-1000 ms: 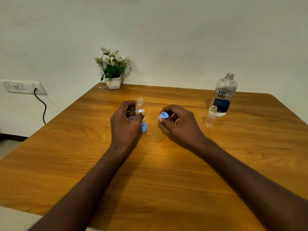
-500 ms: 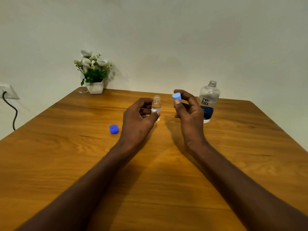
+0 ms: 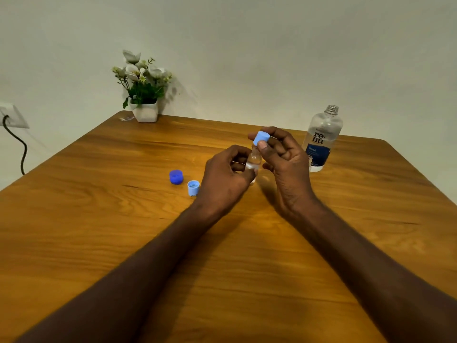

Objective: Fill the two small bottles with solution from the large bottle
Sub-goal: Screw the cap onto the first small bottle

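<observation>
My left hand [image 3: 226, 178] grips a small clear bottle [image 3: 253, 162] with liquid in it, held upright just above the wooden table [image 3: 99, 231]. My right hand [image 3: 284, 164] pinches a light blue cap [image 3: 261, 138] right over that bottle's neck. The large clear bottle [image 3: 321, 138] with a blue label stands uncapped at the back right. The second small bottle [image 3: 309, 162] is mostly hidden behind my right hand, in front of the large bottle. A dark blue cap [image 3: 176, 176] and a light blue cap [image 3: 193, 187] lie on the table left of my left hand.
A white pot of flowers [image 3: 144, 95] stands at the table's far left corner. A wall socket [image 3: 13, 117] with a black cable is on the left wall. The table's far edge runs close to the wall.
My right hand has brought the light blue cap from beside the small bottle to right on top of its neck. My left hand and the bottle moved slightly nearer the large bottle.
</observation>
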`<state>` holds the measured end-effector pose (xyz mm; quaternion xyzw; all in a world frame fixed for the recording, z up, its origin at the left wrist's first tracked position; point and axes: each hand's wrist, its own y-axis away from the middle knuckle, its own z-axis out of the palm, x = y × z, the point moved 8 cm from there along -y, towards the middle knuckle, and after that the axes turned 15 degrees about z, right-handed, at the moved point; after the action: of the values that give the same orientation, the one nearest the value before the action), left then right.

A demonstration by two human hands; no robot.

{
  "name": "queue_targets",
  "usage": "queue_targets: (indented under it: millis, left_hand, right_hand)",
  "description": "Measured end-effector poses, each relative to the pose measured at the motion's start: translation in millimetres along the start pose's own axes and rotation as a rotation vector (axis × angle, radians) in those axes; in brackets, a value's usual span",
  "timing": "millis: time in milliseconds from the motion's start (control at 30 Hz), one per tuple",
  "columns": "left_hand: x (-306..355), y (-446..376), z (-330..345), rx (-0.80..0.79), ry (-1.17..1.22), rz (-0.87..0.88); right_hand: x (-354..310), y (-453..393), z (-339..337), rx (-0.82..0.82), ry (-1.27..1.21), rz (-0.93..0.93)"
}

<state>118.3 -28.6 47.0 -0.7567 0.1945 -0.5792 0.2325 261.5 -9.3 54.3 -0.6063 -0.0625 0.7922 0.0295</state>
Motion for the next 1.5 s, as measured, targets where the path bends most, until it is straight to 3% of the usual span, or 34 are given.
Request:
queue_targets:
  millis: [700, 1133, 1500]
  left_hand:
    - [-17, -5, -5, -0.003, -0.034, -0.058]
    - [-17, -5, -2, -0.021, -0.074, -0.045]
    - [-17, -5, -3, -0.01, -0.067, -0.048]
  right_hand:
    - [16, -12, -1, -0.05, 0.087, 0.143]
    - [3, -3, 2, -0.002, 0.298, 0.042]
    - [7, -8, -2, 0.007, 0.271, 0.071]
